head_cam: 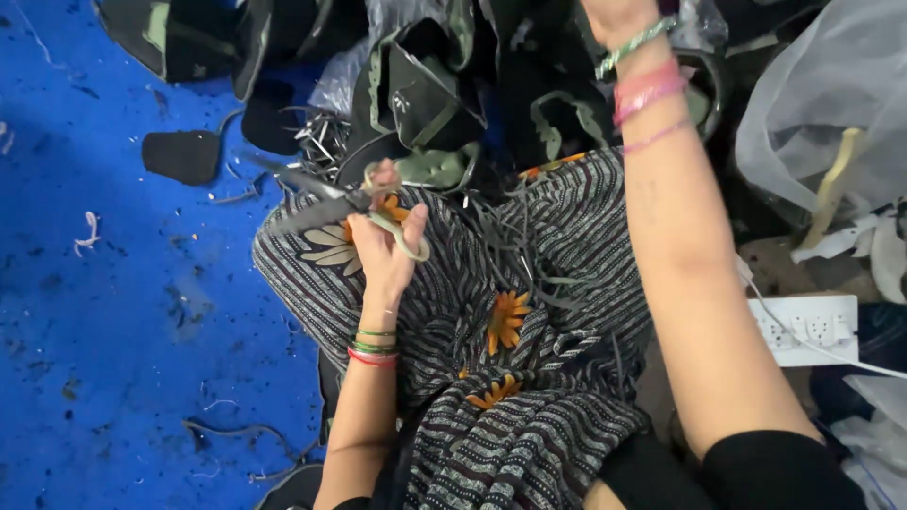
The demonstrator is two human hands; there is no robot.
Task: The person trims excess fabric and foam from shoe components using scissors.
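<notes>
Blue floor covering [113, 312], flecked with dark scraps and pale thread ends, spreads out to the left of the left hand [385, 241]. A black cut piece [181, 156] lies on it, up and left of that hand and well apart from it. The left hand is closed around the pale green handle loops of a pair of scissors [331, 206], whose dark blades point away to the left over the edge of the striped, flower-printed fabric [529, 378] covering the lap. Green and red bangles [374, 347] ring the wrist below the hand. Just above the hand sits a heap of black and olive cap parts [425, 94], with thin dark trimmings trailing onto the lap to its right. Further right, the right hand [619, 14] reaches up into that heap; it is cut off by the top edge, so I cannot tell whether it grips anything. Right of that forearm lie clear plastic bags [822, 104] and a white power strip [812, 329].
</notes>
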